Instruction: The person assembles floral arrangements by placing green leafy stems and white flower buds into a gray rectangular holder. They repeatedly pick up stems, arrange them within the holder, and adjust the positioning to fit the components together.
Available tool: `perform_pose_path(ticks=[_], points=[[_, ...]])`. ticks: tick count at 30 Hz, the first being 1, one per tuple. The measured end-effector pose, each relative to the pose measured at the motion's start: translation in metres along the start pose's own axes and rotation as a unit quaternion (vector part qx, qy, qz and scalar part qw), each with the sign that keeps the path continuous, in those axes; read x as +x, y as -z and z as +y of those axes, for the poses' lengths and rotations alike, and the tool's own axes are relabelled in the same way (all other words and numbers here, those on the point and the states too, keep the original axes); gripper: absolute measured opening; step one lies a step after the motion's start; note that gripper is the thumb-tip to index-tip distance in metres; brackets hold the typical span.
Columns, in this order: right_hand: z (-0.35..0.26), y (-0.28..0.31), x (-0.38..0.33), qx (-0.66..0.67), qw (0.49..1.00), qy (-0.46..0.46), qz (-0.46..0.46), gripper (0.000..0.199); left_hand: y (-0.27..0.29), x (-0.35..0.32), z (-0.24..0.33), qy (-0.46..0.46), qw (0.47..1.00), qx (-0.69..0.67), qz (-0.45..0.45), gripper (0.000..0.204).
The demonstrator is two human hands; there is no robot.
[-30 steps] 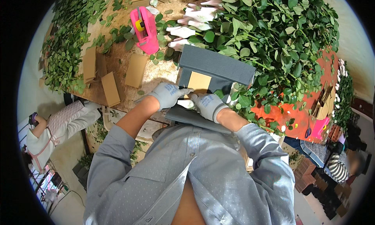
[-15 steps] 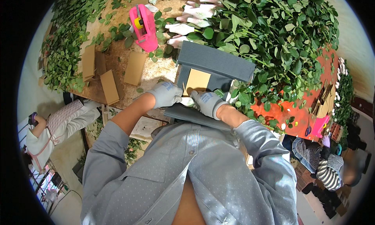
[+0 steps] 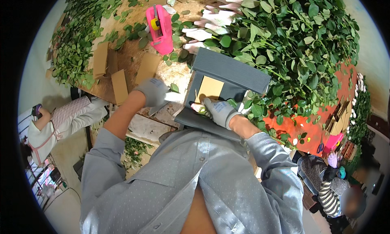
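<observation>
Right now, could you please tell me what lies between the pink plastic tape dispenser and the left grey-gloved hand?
In the head view, a tan rectangular cardboard piece lies between the pink tape dispenser and the left hand.

Gap over tabletop (image 3: 177, 75) between cardboard (image 3: 148, 66) and grey stand (image 3: 231, 71), pink dispenser (image 3: 164, 43) beyond, leafy stems (image 3: 288, 51) blocking right

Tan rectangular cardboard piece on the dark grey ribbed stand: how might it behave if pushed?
The tan cardboard piece looks thin, so probably light; its straight edges suggest moderate stiffness. Its broad flat face makes rolling unlikely.
</observation>
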State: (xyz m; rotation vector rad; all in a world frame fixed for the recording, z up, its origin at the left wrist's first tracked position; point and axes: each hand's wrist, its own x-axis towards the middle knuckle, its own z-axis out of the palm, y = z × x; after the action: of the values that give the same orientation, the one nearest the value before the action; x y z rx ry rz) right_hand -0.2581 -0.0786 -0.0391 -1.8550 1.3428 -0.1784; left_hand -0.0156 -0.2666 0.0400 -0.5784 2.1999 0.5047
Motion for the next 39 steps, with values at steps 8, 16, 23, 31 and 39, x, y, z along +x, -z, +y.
perform_pose_path(ticks=[8,16,23,31,39], points=[[-0.015,0.019,0.005,-0.071,0.994,-0.017,-0.086,0.036,0.009,-0.042,0.004,0.018,0.98,-0.083,0.182,0.036],[-0.019,0.015,0.009,-0.067,0.995,-0.037,-0.07,0.041,0.021,-0.011,0.09,-0.241,0.953,-0.181,0.005,0.076],[-0.018,0.016,0.001,-0.019,0.998,-0.058,-0.033,0.032,0.025,-0.013,0.106,-0.22,0.971,-0.09,-0.031,0.077],[-0.042,0.053,-0.008,-0.099,0.993,-0.046,-0.052,0.03,0.0,0.001,0.101,-0.201,0.978,-0.056,-0.017,0.075],[-0.031,0.202,-0.047,-0.114,0.891,-0.147,0.413,0.022,0.008,0.005,0.104,-0.238,0.969,-0.058,-0.015,0.054]])
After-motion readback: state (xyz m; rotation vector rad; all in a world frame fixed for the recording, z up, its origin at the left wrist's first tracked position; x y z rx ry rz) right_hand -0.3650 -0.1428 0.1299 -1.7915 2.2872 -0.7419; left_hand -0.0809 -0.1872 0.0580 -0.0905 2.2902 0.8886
